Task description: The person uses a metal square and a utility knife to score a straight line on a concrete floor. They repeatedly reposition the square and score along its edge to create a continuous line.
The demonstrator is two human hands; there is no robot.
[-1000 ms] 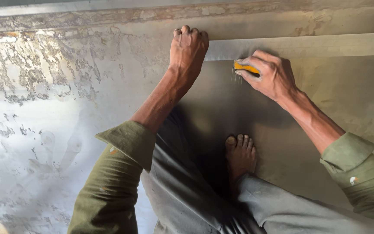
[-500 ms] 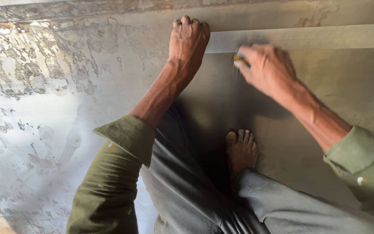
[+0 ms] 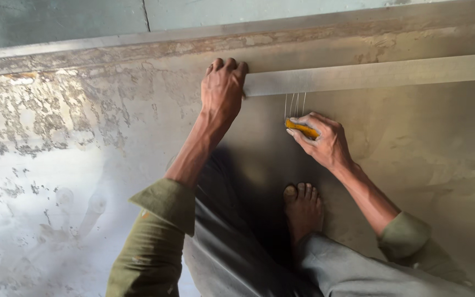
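Left hand (image 3: 224, 91) laid flat, palm down, fingers (image 3: 227, 65) pressed together and curled slightly over the near end of a pale mesh tape strip (image 3: 369, 74), pinning that end against the grey plastered surface (image 3: 111, 110). Nothing gripped inside the palm as far as can be seen; only pressing down. Tape strip running from under those fingers straight off to the right edge of view, lying along the surface just below a raised ledge (image 3: 303, 30). Right hand (image 3: 322, 143) closed around a small yellow tool (image 3: 302, 129), thumb and forefinger pinching it, remaining fingers folded in beneath; only the yellow body showing, working end hidden by the fingers. Tool held just below the tape, near the left hand but not touching it. A few thin loose threads (image 3: 295, 104) hanging from the lower edge of the tape down to the tool. Between the two forearms, a bare foot (image 3: 302, 209) planted on the surface, toes pointing toward the tape, well short of it. Olive green sleeves (image 3: 160, 231) rolled at both arms, grey trousers (image 3: 237, 247) filling the lower middle. To the left, patchy whitish plaster (image 3: 39, 181), mottled and uneven. Nothing lying across the tape between the hands.
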